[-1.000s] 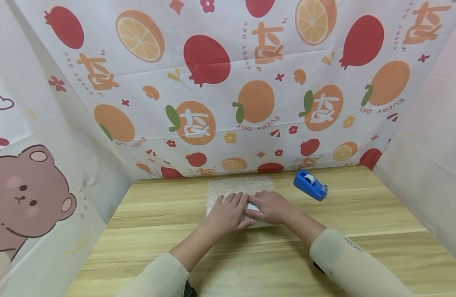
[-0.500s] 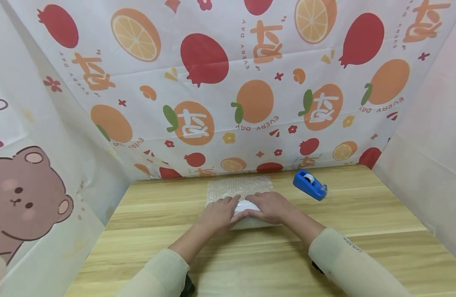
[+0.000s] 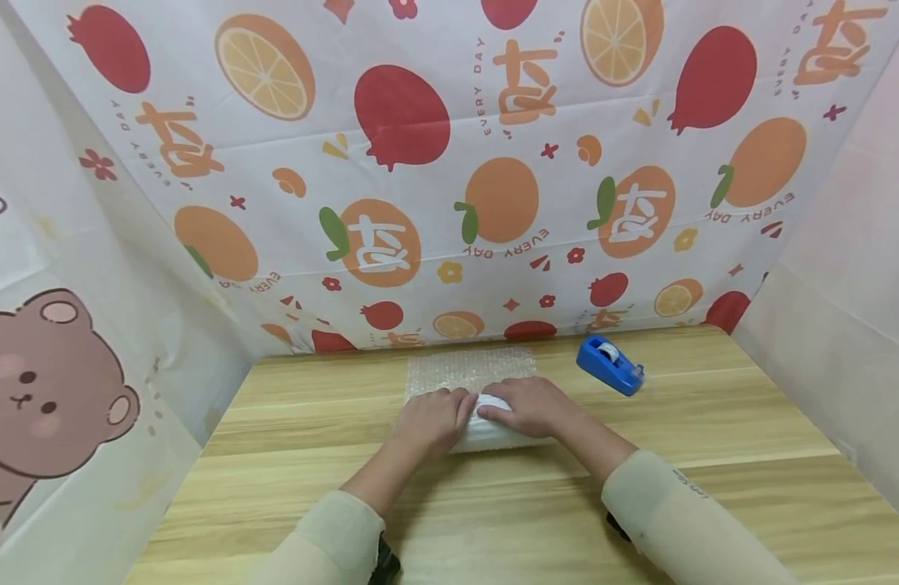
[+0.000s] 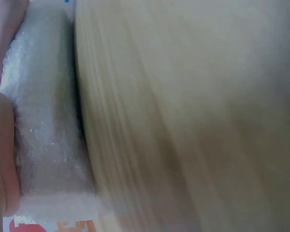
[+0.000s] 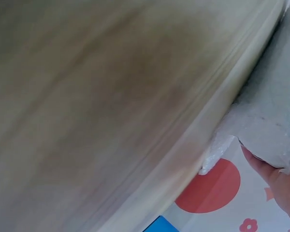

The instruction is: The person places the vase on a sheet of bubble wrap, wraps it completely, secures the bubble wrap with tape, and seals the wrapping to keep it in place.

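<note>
A bundle of bubble wrap (image 3: 497,440) lies on the table with both hands on it. A white patch (image 3: 491,401) shows between the hands; what is inside cannot be made out. My left hand (image 3: 432,418) grips the bundle's left part, fingers bent over the top. My right hand (image 3: 526,405) holds the right part, its thumb on the near side. Behind the hands, a flat stretch of bubble wrap (image 3: 470,367) reaches toward the back edge. In the left wrist view the wrapped roll (image 4: 48,111) runs lengthwise. The right wrist view shows its end (image 5: 270,116) beside fingers (image 5: 285,191).
A blue tape dispenser (image 3: 610,365) with a roll of tape stands at the back right of the wooden table (image 3: 493,520). Fruit-printed cloth (image 3: 501,195) hangs behind the table, and a bear-printed cloth (image 3: 47,390) is at the left.
My left hand's outstretched fingers have drawn back and bent over the bundle. The white part between the hands shows more. The right hand has stayed nearly in place.
</note>
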The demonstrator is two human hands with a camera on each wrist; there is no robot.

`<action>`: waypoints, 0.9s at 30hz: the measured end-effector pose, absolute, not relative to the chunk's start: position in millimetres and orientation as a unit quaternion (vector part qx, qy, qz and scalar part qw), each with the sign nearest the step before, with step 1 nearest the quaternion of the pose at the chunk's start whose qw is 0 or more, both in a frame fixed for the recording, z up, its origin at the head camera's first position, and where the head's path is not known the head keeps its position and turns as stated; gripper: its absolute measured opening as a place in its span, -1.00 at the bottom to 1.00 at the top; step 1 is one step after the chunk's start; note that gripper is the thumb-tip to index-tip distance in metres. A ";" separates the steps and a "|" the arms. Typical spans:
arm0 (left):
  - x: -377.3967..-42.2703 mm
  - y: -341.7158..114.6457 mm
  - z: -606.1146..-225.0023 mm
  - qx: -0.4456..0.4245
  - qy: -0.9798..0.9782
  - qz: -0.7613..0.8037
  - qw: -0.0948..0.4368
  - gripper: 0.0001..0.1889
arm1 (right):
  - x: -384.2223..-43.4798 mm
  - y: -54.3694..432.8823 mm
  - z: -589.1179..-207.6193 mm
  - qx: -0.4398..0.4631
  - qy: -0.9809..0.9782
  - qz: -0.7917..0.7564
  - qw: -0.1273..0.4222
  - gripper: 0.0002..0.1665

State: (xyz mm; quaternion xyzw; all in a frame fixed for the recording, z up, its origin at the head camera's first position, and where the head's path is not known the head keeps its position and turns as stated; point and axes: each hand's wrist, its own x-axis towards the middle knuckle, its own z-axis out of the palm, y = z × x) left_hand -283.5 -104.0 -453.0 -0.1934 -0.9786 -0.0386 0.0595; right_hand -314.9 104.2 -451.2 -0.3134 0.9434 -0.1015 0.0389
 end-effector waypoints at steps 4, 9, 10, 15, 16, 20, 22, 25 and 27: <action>-286.7 -104.5 -450.1 -0.189 -0.980 -0.046 0.042 -0.42 | -318.3 102.4 -448.7 -0.308 0.942 -0.123 0.052 -0.15; -290.9 -105.9 -445.5 -0.182 -0.981 -0.065 0.009 -0.36 | -322.5 100.6 -445.7 -0.295 0.942 -0.139 0.074 -0.16; -291.8 -106.4 -444.8 -0.180 -0.981 -0.069 0.002 -0.35 | -323.2 100.1 -444.9 -0.293 0.942 -0.142 0.079 -0.16; -295.7 -107.7 -442.0 -0.166 -0.983 -0.081 -0.024 -0.31 | -328.1 99.1 -443.4 -0.286 0.941 -0.155 0.094 -0.16; -296.5 -107.7 -441.6 -0.164 -0.983 -0.083 -0.027 -0.31 | -328.9 99.6 -443.0 -0.284 0.941 -0.158 0.097 -0.16; -299.7 -107.0 -440.9 -0.162 -0.981 -0.098 -0.041 -0.28 | -330.3 101.4 -440.9 -0.282 0.941 -0.153 0.106 -0.15; -301.3 -106.7 -440.9 -0.163 -0.980 -0.106 -0.048 -0.28 | -329.7 101.4 -439.2 -0.285 0.943 -0.137 0.105 -0.16; -303.5 -107.0 -441.1 -0.161 -0.979 -0.113 -0.056 -0.29 | -326.1 98.7 -436.4 -0.297 0.949 -0.082 0.070 -0.21; -304.9 -107.6 -441.4 -0.158 -0.979 -0.114 -0.058 -0.31 | -321.8 94.8 -434.2 -0.302 0.952 -0.043 0.032 -0.26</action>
